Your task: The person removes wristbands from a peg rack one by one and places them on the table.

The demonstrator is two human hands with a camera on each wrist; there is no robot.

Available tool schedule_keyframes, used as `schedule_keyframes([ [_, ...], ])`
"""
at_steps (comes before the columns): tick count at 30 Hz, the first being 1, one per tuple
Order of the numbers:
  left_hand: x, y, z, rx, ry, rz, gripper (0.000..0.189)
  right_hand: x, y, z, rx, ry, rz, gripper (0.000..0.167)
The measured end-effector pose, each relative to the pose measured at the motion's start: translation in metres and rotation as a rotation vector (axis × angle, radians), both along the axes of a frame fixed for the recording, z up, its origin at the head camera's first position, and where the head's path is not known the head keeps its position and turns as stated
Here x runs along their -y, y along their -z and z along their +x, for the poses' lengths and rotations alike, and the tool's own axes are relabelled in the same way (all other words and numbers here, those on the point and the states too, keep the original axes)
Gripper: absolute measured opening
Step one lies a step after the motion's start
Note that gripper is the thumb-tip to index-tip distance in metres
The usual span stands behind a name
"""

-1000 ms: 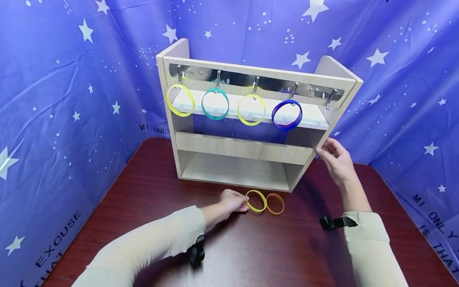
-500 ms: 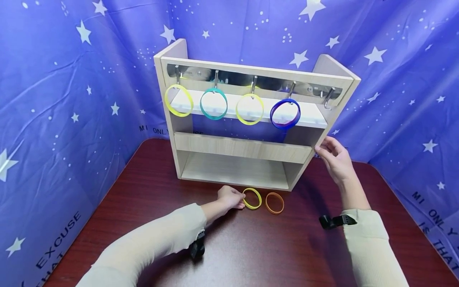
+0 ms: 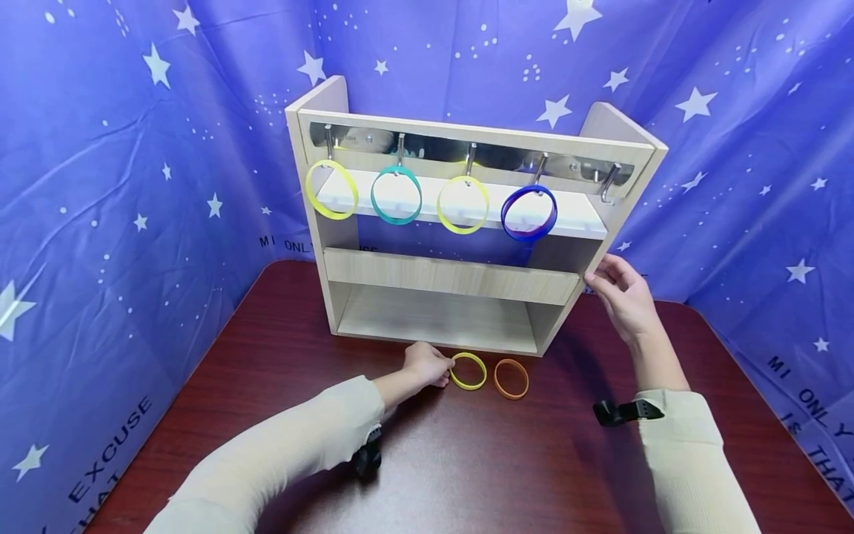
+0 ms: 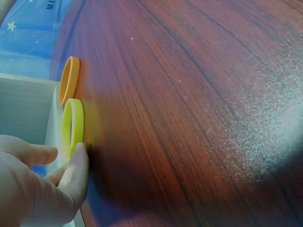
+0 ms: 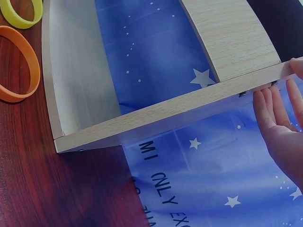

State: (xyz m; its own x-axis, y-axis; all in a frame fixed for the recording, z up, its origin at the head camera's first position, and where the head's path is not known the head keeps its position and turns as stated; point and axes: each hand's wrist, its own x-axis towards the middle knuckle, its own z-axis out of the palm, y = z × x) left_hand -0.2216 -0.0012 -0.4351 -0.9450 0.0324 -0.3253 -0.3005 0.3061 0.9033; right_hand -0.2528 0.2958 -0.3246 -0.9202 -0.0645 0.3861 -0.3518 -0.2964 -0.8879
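Note:
A yellow silicone wristband point(image 3: 469, 371) lies on the table before the wooden shelf rack point(image 3: 454, 276). My left hand point(image 3: 427, 365) is just left of it. In the left wrist view, one fingertip of that left hand point(image 4: 49, 182) is at the yellow band's point(image 4: 77, 124) near end, the thumb held apart. An orange wristband point(image 3: 511, 379) lies just to the right. My right hand point(image 3: 626, 298) holds the rack's right side panel point(image 5: 182, 105), thumb at its front edge and fingers against the outer face.
Along the rack's top, hooks carry a yellow band point(image 3: 331, 190), a teal band point(image 3: 396, 195), another yellow band point(image 3: 463, 205) and a dark blue band point(image 3: 528, 213). The rightmost hook point(image 3: 610, 182) is bare. A starry blue curtain point(image 3: 167, 133) surrounds the dark red table point(image 3: 480, 460).
The left hand and yellow band shifted left, opening a gap to the orange band; then the hand drew back slightly while the band stayed nearly in place. The right hand kept its hold.

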Motion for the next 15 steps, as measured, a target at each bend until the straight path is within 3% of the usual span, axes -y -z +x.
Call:
schedule_keyframes([
  [6,0.001,-0.006,0.001,-0.088,0.005,-0.058,0.014,0.000,0.001,0.000,0.001,-0.004,-0.005,0.033],
  [15,-0.006,-0.034,-0.002,-0.216,0.096,0.063,0.020,-0.001,0.001,0.000,-0.002,-0.011,-0.016,0.033],
])
